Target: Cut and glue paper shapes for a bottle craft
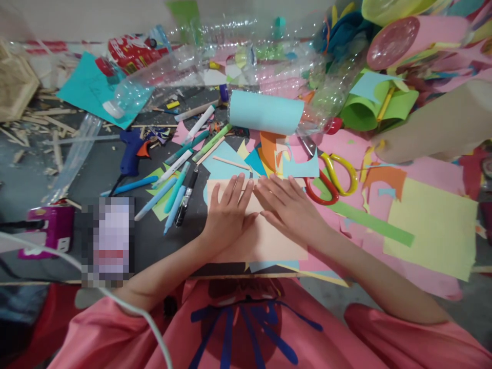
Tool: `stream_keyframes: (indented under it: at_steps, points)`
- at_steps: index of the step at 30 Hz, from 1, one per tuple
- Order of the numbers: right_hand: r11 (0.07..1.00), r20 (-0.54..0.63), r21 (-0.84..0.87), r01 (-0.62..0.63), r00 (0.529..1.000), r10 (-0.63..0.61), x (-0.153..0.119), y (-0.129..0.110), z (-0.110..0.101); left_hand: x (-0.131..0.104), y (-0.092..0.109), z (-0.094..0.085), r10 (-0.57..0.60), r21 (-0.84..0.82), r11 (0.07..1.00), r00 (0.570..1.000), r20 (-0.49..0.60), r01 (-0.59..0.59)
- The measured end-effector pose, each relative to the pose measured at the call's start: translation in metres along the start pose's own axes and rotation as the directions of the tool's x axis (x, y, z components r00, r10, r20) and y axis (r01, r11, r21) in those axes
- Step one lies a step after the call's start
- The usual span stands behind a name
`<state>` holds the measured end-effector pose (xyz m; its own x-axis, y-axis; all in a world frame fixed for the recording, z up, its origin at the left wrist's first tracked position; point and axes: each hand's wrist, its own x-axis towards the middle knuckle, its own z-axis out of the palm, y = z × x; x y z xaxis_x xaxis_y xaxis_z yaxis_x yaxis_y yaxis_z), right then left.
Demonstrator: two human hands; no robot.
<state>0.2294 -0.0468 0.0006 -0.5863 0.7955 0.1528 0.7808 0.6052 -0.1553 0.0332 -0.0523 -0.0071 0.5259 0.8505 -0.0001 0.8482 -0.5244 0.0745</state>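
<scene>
A peach sheet of paper [265, 243] lies at the table's front edge, over other coloured paper. My left hand [229, 212] rests flat on its left half, fingers stretched forward. Beside it, my right hand [288, 210] is spread flat on the right half, its thumb close to the left thumb. Neither hand grips anything. Just beyond the fingertips lie light-blue paper scraps [302, 165] and a thin wooden stick [231, 163]. Scissors [340, 174] with red and yellow handles lie right of my right hand. A black pen [187, 197] is left of my left hand.
Several markers [175, 166], a blue glue gun [130, 152] and a phone [111, 238] lie to the left. A light-blue paper-covered tube [266, 113] lies ahead, before clear plastic bottles [161, 72]. Yellow paper [432, 225] is at right. A white cable [126, 307] crosses the lower left.
</scene>
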Motion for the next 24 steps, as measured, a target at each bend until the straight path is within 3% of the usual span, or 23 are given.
stream_keyframes:
  at_steps: [7, 24]
  points:
    - [1.000, 0.010, 0.013, 0.021, 1.000, -0.021, -0.007, 0.001, 0.014, 0.001, -0.001, -0.001, 0.008, 0.008, 1.000, 0.999, 0.031, -0.008]
    - [0.997, 0.056, 0.080, 0.002, 0.998, -0.006, -0.006, 0.003, 0.016, 0.000, 0.001, -0.002, 0.008, -0.011, 1.000, 0.998, 0.068, -0.007]
